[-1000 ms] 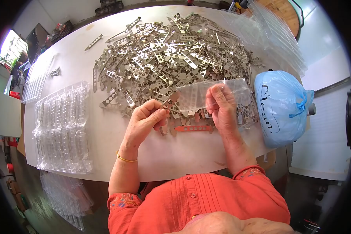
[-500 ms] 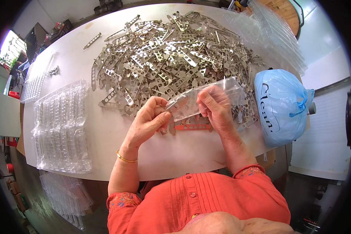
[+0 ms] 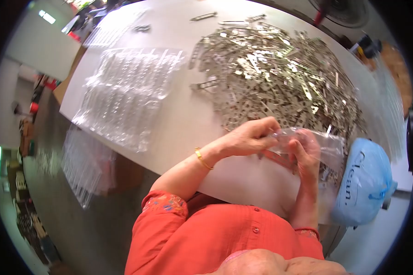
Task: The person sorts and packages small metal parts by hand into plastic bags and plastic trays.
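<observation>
My left hand point(image 3: 257, 136) is closed, thumb and fingers pinching one end of a clear plastic bag point(image 3: 329, 145). Close beside it, my right hand point(image 3: 304, 149) is also closed on the bag, which stretches out past it to the right. Whether anything lies inside the bag I cannot make out. Under the hands, an orange perforated strip point(image 3: 280, 159) lies on the table, partly hidden. Just beyond them spreads a big heap of perforated metal strips point(image 3: 280, 75).
Clear plastic trays point(image 3: 124, 98) lie on the left of the table point(image 3: 188, 137); more trays point(image 3: 88, 162) are below its edge. A tied blue bag point(image 3: 365, 178) sits at the right, near clear plastic sheets point(image 3: 383, 107). Two small metal pieces point(image 3: 142, 28) lie far left.
The view has swung left, so the table's contents appear farther right. Both hands still hold the clear bag, and they are now closer together.
</observation>
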`<move>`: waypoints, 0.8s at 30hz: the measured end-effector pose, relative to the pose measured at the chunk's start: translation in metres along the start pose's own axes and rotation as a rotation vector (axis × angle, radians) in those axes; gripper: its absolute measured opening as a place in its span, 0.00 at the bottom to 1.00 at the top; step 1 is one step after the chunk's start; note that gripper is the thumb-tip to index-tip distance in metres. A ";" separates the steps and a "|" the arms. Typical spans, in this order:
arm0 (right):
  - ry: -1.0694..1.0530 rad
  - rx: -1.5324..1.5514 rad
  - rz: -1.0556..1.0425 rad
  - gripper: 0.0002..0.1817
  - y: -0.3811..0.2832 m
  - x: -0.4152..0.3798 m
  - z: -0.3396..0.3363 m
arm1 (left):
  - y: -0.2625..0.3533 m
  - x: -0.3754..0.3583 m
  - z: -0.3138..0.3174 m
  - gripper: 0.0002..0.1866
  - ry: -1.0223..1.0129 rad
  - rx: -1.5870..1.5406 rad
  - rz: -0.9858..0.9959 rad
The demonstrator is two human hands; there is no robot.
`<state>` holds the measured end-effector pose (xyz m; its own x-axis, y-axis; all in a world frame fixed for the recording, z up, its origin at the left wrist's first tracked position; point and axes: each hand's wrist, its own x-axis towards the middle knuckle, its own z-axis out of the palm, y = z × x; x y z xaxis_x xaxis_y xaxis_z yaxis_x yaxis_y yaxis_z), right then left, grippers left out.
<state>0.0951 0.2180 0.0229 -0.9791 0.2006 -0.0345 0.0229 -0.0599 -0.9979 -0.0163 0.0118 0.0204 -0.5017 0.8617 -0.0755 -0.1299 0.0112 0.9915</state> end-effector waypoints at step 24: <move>-0.101 -0.022 0.176 0.11 0.000 -0.008 0.020 | -0.001 -0.004 0.015 0.35 -0.128 -0.112 0.163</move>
<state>0.0991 0.1972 0.0247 -0.9749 0.0899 -0.2037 0.1984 -0.0639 -0.9780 -0.0015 0.0163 0.0211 -0.4123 0.9049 0.1059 -0.1537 -0.1836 0.9709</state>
